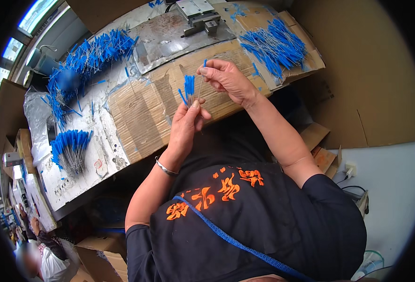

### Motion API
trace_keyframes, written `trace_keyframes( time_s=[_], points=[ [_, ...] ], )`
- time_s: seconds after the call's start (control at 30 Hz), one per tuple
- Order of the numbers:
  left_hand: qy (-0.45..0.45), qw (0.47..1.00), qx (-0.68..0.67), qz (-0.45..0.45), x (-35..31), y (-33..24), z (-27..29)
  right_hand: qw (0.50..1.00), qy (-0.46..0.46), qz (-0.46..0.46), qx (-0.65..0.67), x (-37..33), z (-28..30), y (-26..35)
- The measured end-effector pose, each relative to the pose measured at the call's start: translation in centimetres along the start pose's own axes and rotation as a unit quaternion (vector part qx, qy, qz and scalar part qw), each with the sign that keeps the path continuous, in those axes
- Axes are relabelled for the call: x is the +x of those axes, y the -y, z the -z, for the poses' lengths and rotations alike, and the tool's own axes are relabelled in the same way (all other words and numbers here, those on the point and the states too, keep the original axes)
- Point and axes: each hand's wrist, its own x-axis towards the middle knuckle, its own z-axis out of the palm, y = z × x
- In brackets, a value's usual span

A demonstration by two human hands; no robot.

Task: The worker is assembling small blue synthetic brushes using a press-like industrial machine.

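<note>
Both of my hands are raised over the cardboard-covered front of the table. Between the thumb and fingers of my left hand [186, 121] is a small bundle of blue-tipped wires [189, 87], blue ends up and thin metal stems gathered at the grip. Just to the right of it, my right hand [227, 81] pinches a single blue-tipped wire [201, 84] near its blue end. The stem of that wire slants down toward the left thumb; whether the left fingers touch it I cannot tell.
A long heap of blue-tipped wires [92, 54] lies at the left, a fanned pile [71, 150] below it. Another pile [275, 47] rests on cardboard at the right. A metal fixture [200, 16] stands at the back on a metal plate [170, 42]. A person [43, 256] is at lower left.
</note>
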Motion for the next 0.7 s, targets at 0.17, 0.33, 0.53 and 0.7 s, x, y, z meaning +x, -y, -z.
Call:
trace_keyframes(
  time_s=[0.17, 0.33, 0.53, 0.7],
  points=[
    [-0.002, 0.999, -0.032, 0.033, -0.6, -0.3, -1.2, 1.0, -0.007, -0.028, -0.006, -1.4, 0.5, -0.1],
    [0.028, 0.996, -0.056, 0.056, -0.8, 0.1, -1.9, 0.998, 0.016, -0.051, -0.02, -2.7, 0.2, -0.4],
    [0.041, 0.998, -0.033, 0.046, -0.8, 1.1, -2.4, 0.995, 0.005, -0.084, 0.059, -2.9, 0.6, -0.8],
    [0.041, 0.996, -0.044, 0.072, -0.2, 0.4, -1.6, 0.985, -0.024, -0.094, 0.14, -2.2, 1.1, -1.8]
  ],
)
